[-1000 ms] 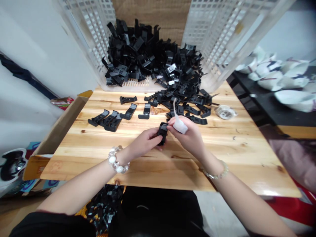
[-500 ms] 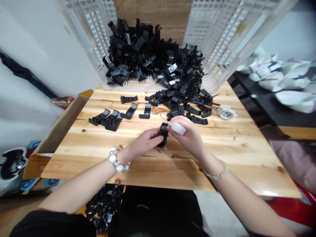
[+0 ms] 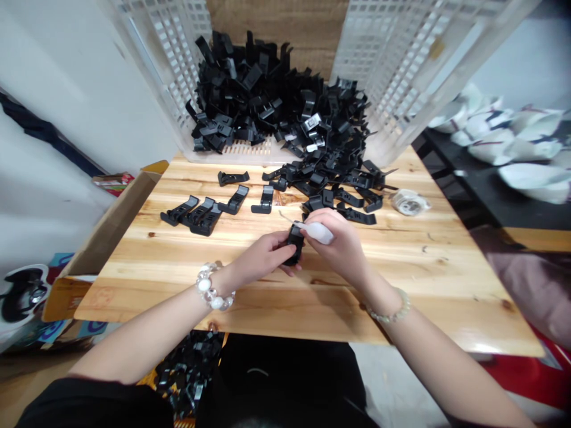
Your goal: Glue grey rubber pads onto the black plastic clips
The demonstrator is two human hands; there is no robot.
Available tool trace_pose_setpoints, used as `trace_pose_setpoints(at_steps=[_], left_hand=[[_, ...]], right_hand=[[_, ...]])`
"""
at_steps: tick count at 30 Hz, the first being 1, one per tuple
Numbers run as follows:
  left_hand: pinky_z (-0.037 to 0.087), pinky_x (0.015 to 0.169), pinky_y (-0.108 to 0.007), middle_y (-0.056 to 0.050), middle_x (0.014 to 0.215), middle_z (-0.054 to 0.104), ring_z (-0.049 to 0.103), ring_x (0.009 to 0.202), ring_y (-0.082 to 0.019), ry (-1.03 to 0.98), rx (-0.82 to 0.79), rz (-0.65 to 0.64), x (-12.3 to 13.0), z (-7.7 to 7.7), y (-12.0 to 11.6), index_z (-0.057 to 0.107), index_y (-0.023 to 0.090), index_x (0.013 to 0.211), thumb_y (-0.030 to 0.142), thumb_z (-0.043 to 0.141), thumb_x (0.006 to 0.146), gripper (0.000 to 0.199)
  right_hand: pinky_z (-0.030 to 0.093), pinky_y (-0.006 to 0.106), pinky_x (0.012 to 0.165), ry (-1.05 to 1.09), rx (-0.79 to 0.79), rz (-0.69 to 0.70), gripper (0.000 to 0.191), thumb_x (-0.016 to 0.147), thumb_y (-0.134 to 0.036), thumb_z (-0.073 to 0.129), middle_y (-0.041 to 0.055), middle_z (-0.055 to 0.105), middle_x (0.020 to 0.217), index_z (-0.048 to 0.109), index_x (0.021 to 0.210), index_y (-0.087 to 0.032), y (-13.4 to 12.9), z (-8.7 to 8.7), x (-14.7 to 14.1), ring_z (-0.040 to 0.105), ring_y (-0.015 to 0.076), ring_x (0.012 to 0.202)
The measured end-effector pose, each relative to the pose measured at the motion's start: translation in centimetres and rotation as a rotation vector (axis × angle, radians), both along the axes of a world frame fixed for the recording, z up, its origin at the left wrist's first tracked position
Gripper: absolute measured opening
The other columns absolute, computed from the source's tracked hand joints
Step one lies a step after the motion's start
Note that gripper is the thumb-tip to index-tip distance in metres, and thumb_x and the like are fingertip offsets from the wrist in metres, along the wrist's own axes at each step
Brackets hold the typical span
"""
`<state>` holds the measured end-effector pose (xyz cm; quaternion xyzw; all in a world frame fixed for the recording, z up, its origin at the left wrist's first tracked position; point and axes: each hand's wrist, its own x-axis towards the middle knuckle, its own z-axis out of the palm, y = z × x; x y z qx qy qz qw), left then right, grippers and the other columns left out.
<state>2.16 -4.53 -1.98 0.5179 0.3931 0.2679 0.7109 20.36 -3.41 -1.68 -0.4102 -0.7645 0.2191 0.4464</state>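
My left hand point(image 3: 274, 252) is closed round a black plastic clip point(image 3: 294, 242), held upright just above the table. Pinched in my right hand point(image 3: 336, 241) is a white, bulb-shaped applicator point(image 3: 319, 232) with a thin, bent tip pointing left. That tip passes over the top end of the clip; whether it touches cannot be made out. Beyond my hands lie several more black clips, among them one single clip point(image 3: 263, 199) and a small group point(image 3: 200, 216) to the left. A loose heap of clips point(image 3: 321, 175) spreads just behind my right hand.
A white perforated crate point(image 3: 173, 77) lies with its opening toward me, holding a big pile of clips point(image 3: 267, 101). On the wooden table point(image 3: 423, 285), a roll of clear tape point(image 3: 409, 203) sits at right. White bowl-like pieces point(image 3: 533, 181) stand on a dark side table. More black parts point(image 3: 190, 368) are below the table edge.
The applicator's thin tip has swung a little to the left across the clip's top. My left hand and the clip have hardly moved.
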Motion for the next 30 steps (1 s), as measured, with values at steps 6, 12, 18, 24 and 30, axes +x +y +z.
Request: trace_pose_setpoints(at_steps=[6,12,18,24,30], left_hand=[[0.059,0.062,-0.027,-0.003,0.077,0.064,0.068,0.072,-0.015,0.009,0.012,-0.004,0.13,-0.15,-0.10,0.054,0.013,0.097,0.024,0.054,0.087,0.015],[0.058,0.064,-0.027,-0.004,0.082,0.063,0.066,0.074,-0.014,0.054,0.070,0.004,0.20,-0.28,-0.33,0.052,0.014,0.092,0.027,0.054,0.087,0.014],[0.058,0.064,-0.028,-0.003,0.082,0.061,0.066,0.076,-0.016,0.137,0.167,-0.021,0.01,-0.87,-0.55,0.055,0.015,0.095,0.029,0.053,0.087,0.016],[0.059,0.067,-0.032,-0.004,0.087,0.060,0.063,0.079,-0.017,0.190,0.222,-0.027,0.13,-0.93,-0.63,0.057,0.016,0.095,0.031,0.052,0.087,0.017],[0.058,0.066,-0.030,-0.004,0.087,0.060,0.063,0.080,-0.017,0.191,0.226,-0.026,0.22,-0.98,-0.67,0.057,0.017,0.096,0.030,0.052,0.087,0.017]], right_hand=[[0.048,0.036,0.079,-0.035,0.003,-0.022,0.010,0.082,-0.015,0.062,0.0049,0.064,0.085,0.056,0.078,-0.023,0.03,-0.26,-0.04,0.060,0.0208,0.086],[0.045,0.032,0.068,0.021,-0.163,-0.103,0.013,0.079,-0.019,0.066,0.0008,0.059,0.078,0.053,0.078,-0.022,0.14,-0.52,-0.06,0.056,0.0179,0.075],[0.043,0.030,0.063,0.112,-0.330,-0.069,0.017,0.073,-0.021,0.070,-0.0012,0.060,0.074,0.053,0.076,-0.021,0.64,-0.77,0.16,0.054,0.0153,0.068],[0.042,0.029,0.058,0.167,-0.408,-0.041,0.019,0.072,-0.021,0.070,-0.0012,0.058,0.073,0.052,0.076,-0.021,0.66,-0.57,0.22,0.050,0.0134,0.064],[0.042,0.028,0.055,0.227,-0.489,0.003,0.020,0.072,-0.022,0.070,-0.0014,0.058,0.073,0.051,0.077,-0.021,0.59,-0.47,0.20,0.049,0.0124,0.062]])
